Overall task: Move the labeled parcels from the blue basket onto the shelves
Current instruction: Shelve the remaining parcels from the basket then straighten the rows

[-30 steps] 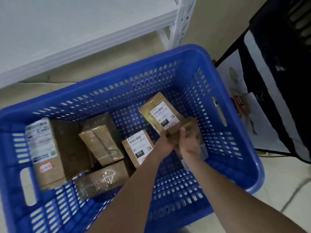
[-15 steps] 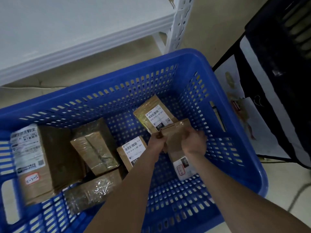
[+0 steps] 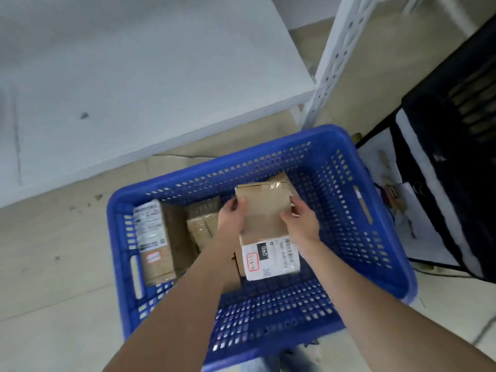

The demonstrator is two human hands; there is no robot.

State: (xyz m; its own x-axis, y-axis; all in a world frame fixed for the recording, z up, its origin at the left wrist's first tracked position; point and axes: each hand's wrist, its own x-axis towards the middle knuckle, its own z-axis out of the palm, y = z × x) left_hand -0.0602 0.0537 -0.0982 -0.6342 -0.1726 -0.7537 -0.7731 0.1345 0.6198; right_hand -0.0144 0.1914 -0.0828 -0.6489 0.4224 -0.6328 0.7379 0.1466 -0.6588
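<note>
I see left hand (image 3: 231, 214) and right hand (image 3: 301, 224) gripping a labeled cardboard parcel (image 3: 264, 210) above the blue basket (image 3: 349, 210), other parcels (image 3: 155, 242) inside it, white shelf (image 3: 134, 89) beyond it

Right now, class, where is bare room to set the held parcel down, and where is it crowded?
The white shelf is bare from its front edge to the post. In the basket, the near floor and right side are free; parcels crowd its left half.
</note>
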